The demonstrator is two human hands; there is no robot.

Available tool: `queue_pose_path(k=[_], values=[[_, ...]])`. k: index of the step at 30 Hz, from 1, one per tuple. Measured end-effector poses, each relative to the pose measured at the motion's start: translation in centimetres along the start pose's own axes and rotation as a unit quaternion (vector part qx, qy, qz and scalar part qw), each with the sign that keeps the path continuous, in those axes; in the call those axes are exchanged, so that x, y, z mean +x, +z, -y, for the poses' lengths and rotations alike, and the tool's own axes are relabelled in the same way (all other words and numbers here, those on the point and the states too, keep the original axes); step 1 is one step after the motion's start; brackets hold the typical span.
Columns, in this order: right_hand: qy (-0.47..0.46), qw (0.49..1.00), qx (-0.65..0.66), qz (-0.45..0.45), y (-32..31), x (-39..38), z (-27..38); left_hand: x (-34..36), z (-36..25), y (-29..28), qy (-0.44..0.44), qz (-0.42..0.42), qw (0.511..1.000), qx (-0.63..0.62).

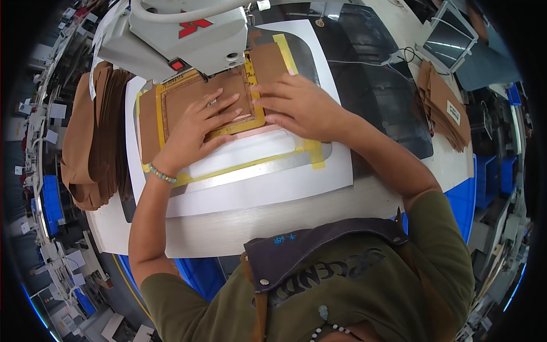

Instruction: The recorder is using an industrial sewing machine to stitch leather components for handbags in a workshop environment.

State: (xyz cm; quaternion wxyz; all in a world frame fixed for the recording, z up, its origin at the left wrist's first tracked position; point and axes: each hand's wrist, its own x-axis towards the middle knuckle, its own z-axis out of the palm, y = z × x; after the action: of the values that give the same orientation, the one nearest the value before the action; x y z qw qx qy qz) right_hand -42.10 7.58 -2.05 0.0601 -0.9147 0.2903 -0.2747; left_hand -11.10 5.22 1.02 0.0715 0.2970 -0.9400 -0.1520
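Observation:
Brown sheet material (188,97) lies inside a yellow template frame (164,97), which rests on a metal plate (239,169) edged with yellow tape, over a large white sheet (333,165). My left hand (204,125) rests flat on the frame and brown piece, fingers apart. My right hand (302,107) lies over the frame's right side, fingers extended and slightly spread, beside another brown strip (266,57). The white head of a sewing machine (171,43) stands just above my fingers and hides part of the frame.
Stacks of brown cut pieces lie at the left (91,137) and right (444,108). A dark mat (376,114), a cable, and a white-framed screen (447,35) are at the right, where another person's arm (478,25) shows. Blue bins (487,176) sit beside the table.

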Motion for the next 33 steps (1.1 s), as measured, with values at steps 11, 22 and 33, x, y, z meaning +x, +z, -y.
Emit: queue_pose_path(k=[11,22,33], values=[[0.090,0.995,0.016,-0.048,-0.8,-0.6,-2.4,2.1,2.0,-0.1,0.001,-0.016,1.000,0.024],[0.106,0.994,0.018,-0.027,-0.8,-0.6,-3.2,3.7,5.1,-0.2,-0.072,-0.026,0.997,-0.024],[0.091,0.995,0.024,-0.043,-0.5,-0.6,-3.6,2.5,5.7,0.5,-0.083,-0.104,0.991,0.008]])
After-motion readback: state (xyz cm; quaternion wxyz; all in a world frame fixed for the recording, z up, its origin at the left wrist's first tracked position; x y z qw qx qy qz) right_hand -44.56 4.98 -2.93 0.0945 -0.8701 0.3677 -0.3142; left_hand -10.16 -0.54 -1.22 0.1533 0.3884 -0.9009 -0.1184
